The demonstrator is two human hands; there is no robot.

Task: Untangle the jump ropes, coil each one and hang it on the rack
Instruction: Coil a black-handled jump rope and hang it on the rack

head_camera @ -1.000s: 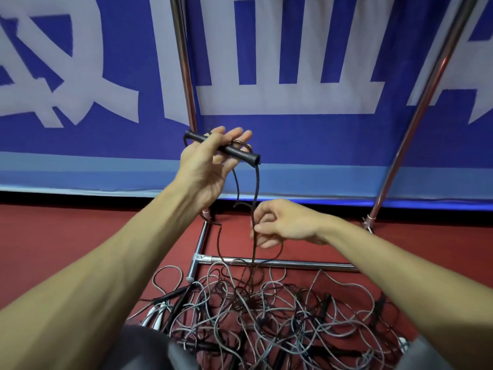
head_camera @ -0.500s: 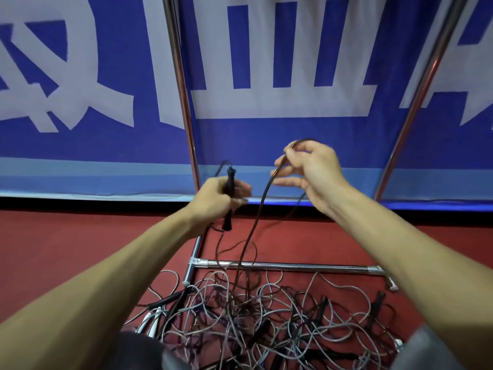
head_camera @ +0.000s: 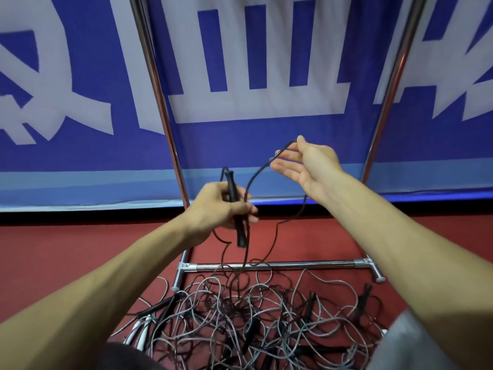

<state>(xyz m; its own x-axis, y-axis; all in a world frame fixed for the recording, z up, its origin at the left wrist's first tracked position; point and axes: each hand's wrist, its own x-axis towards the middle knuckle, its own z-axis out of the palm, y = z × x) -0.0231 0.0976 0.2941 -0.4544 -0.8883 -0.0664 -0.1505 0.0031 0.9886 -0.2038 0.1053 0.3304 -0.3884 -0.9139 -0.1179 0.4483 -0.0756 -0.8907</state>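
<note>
Red floor (head_camera: 80,249) under blue banner (head_camera: 240,145), chrome rack (head_camera: 293,265) base bar at the edge of a tangled pile (head_camera: 253,316) of jump ropes. Left hand (head_camera: 213,206): fingers (head_camera: 246,209) clamped round black handle (head_camera: 240,233), held upright above the pile, apparently to anchor one end. Right hand (head_camera: 312,166): fingers (head_camera: 285,166) apart and nearly straight, black cord (head_camera: 253,177) draped over them, raised higher, likely to form a coil loop; remainder trailing into the pile.

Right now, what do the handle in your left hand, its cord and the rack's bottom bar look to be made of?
Handle, gripped by the left hand: matte black with no glare, probably plastic or rubber-coated.
Cord: thin, dark and smooth. It holds loose springy curves, so likely PVC or coated wire; cannot tell which.
Bottom bar: chromed metal tube with mirror-bright highlights.
</note>
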